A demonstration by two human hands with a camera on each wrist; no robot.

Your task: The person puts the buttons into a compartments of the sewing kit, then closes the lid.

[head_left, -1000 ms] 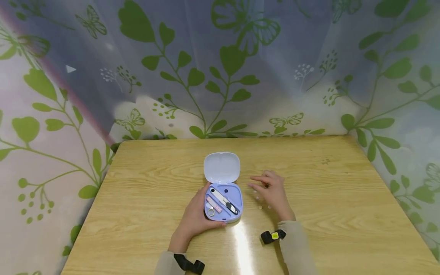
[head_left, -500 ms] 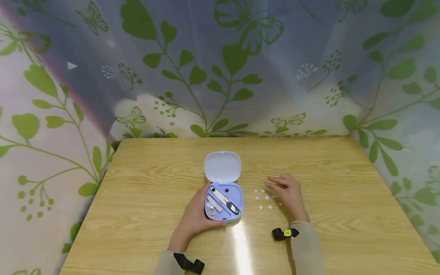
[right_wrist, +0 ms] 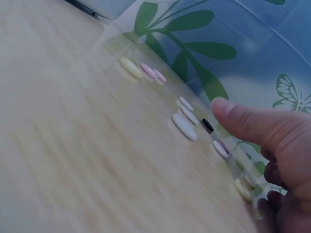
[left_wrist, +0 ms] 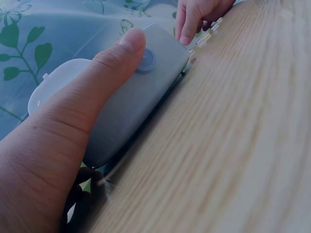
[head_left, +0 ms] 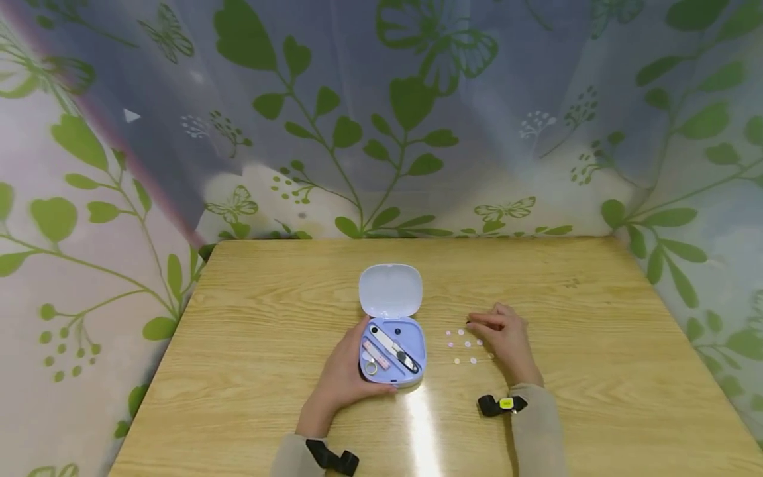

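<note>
My left hand [head_left: 342, 371] grips a small lilac sewing box [head_left: 420, 361] by its left side, thumb along the front. Its pale lid [head_left: 390, 290] stands open at the back. Inside are a white-and-black slim tool [head_left: 393, 348], a pink striped strip [head_left: 375, 355], a metal ring [head_left: 371, 367] and a dark button [head_left: 397, 331]. To the right, my right hand [head_left: 509, 341] has thumb and forefinger together at a small black button [right_wrist: 208, 125], close over the table. Beside it lie several pale buttons [head_left: 467, 344], white, pink and yellowish, in loose rows.
The wooden table [head_left: 268, 298] reaches back to a leaf-and-butterfly patterned curtain [head_left: 381, 132], which also hangs at both sides. A black camera strap is on each wrist [head_left: 503, 404].
My right hand has moved right, away from the box, uncovering the pale buttons. A black button now shows at its fingertips. The left hand keeps its grip on the box.
</note>
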